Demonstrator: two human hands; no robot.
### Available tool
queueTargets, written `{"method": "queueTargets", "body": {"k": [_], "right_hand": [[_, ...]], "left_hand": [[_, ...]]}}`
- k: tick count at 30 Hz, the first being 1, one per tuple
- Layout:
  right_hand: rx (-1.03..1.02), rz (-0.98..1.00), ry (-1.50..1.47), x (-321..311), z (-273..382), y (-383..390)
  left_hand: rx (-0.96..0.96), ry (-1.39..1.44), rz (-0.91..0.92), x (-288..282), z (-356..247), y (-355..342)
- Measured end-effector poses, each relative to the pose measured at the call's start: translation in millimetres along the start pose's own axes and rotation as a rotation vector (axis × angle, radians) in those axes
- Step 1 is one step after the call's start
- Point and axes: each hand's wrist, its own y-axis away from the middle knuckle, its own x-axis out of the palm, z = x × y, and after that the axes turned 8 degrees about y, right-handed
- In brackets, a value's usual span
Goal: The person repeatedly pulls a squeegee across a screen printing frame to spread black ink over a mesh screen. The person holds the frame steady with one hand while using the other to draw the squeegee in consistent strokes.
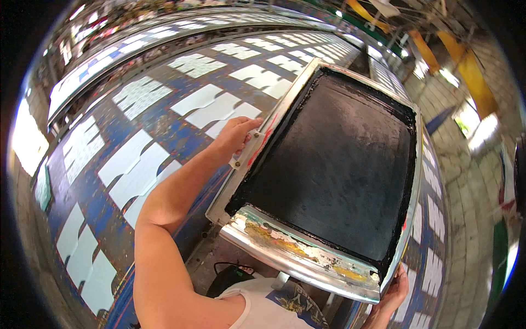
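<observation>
– From the head view, which step?
– Handling the black screen frame (329, 164), I'd judge: it's over the blue table (157, 117), left hand (239, 135) gripping its side, right hand (396, 290) curled round its near corner
– Next?
– Probably level support from both

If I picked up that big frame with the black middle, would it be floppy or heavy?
The frame would probably stay stiff; its bars look solid. It may feel heavy: it's wide, and left hand and right hand both hold it. Its shiny black coating might be slippery.
</observation>
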Motion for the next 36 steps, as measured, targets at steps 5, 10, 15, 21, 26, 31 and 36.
{"method": "queueTargets", "body": {"k": [5, 10, 15, 21, 26, 31, 36], "right_hand": [[0.089, 0.091, -0.011, 25.4, -18.1, -18.3], [0.183, 0.223, -0.119, 31.9, -43.8, -81.2], [-0.285, 0.496, 0.274, 63.6, -42.8, -121.7], [0.36, 0.514, -0.178, 119.8, -56.2, -160.6], [0.294, 0.771, -0.243, 156.7, -81.2, -187.6], [0.203, 0.928, -0.207, 197.2, -48.3, -205.7], [0.217, 1.057, -0.32, 257.6, -51.2, -209.9]], "left_hand": [[0.004, 0.004, -0.118, -41.5, 1.7, 20.2], [0.03, -0.015, -0.2, -54.1, 2.0, 45.2], [0.041, -0.085, -0.42, -63.2, -22.4, 89.3], [0.077, -0.179, -0.633, -85.9, -32.5, 151.6], [0.054, -0.223, -0.798, -101.0, -49.7, 225.1], [0.065, -0.174, -1.006, -80.1, -83.0, 310.0], [0.089, -0.231, -1.224, -58.2, -83.8, 380.1]]}}
